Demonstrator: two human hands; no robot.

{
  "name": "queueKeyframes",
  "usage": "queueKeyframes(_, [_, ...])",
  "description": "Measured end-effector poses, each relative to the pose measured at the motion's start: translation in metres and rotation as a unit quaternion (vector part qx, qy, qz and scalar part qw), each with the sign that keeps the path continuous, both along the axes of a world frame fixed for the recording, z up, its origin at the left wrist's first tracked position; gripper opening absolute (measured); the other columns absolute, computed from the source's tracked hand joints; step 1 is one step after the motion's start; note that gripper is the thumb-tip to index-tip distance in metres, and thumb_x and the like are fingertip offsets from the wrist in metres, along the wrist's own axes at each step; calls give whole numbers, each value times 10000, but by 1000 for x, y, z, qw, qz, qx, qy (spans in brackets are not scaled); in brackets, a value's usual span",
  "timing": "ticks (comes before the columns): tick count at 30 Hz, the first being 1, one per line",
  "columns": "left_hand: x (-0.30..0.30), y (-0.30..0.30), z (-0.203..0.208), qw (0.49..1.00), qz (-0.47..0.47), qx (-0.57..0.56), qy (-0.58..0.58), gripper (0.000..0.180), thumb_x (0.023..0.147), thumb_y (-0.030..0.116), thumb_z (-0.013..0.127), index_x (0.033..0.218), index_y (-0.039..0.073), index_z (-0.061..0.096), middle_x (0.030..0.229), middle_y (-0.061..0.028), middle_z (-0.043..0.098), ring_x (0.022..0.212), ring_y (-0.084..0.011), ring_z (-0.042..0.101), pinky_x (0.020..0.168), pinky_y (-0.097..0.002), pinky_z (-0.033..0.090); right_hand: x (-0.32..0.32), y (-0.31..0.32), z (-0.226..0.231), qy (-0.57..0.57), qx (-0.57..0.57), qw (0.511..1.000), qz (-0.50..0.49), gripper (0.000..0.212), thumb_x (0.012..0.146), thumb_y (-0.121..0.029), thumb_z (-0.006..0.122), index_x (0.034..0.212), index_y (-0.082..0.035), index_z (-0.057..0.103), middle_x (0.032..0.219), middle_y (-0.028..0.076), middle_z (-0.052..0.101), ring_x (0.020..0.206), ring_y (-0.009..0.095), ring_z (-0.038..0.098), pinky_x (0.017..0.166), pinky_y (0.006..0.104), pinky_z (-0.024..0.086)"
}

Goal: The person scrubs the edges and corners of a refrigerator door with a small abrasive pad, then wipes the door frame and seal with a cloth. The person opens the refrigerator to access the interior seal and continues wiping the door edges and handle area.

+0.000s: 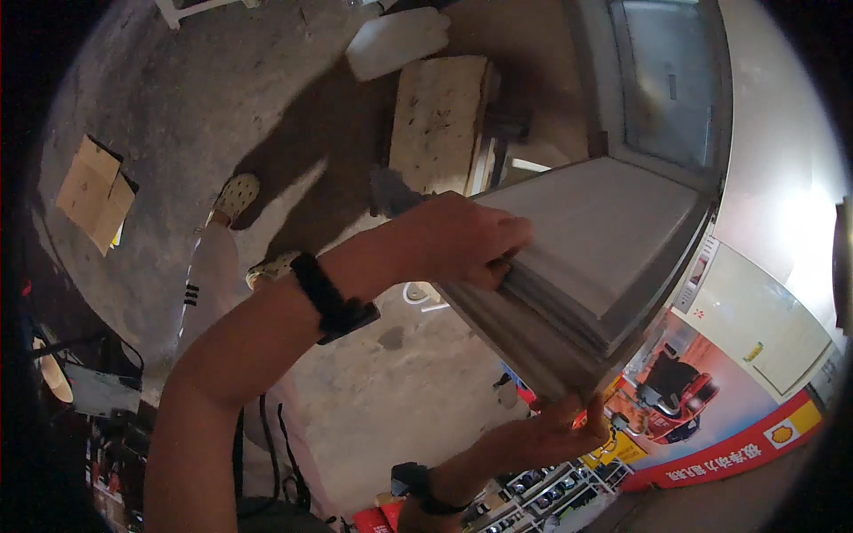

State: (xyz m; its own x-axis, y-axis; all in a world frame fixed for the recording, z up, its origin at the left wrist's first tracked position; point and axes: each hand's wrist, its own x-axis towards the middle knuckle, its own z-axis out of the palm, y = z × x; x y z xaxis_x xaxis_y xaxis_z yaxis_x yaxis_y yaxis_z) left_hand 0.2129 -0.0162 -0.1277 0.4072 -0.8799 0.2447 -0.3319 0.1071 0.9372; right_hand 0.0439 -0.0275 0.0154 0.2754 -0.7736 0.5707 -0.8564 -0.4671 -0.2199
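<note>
Grey, panelled and square-edged, the board [604,235] meets the curled fingers of the left hand [458,238] along its near left edge. These fingers are bent in close to the palm, nearly closed; whether they pinch the edge or only press on it, I cannot tell. The fingers of the right hand [555,429] are partly bent and touch the board's lower corner, at the side nearest the person; how firmly they have hold of it is hidden.

The board sits right of centre, its pale raised middle facing up and its stepped border running around it. A dark band with a flat face [329,298] circles the left wrist, and a dark watch [413,482] the right one.

Just beyond the board's far edge stands another grey frame with a glossy recessed panel [668,84]. To the left of that are a worn wooden slab [437,115] and a whitish flat piece [397,42] on the concrete floor [382,391]. Farther left, one pale clog [237,196] shows clearly, and a folded piece of cardboard [93,191] lies near the rim. At lower right are a red and orange poster [711,449], a cream box [755,324] and a wire rack [551,489].
</note>
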Motion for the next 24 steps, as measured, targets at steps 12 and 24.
queueKeyframes(12, [10,-1,-59,993,-75,91,26,291,797,195,696,939,69,475,851,-132,617,836,-365,655,692,-451,516,-8,-12,-7,-99,-23,994,-41,393,912,-364,614,1125,-48,520,1079,140,507,784,234,621,433,276,496])
queueKeyframes(24, [14,-13,-98,985,-99,125,64,335,776,196,711,984,61,486,905,-156,627,872,-376,652,721,-459,515,-17,-21,2,-164,-3,986,-6,451,943,-395,568,1178,-9,563,1115,128,578,998,207,585,788,335,526])
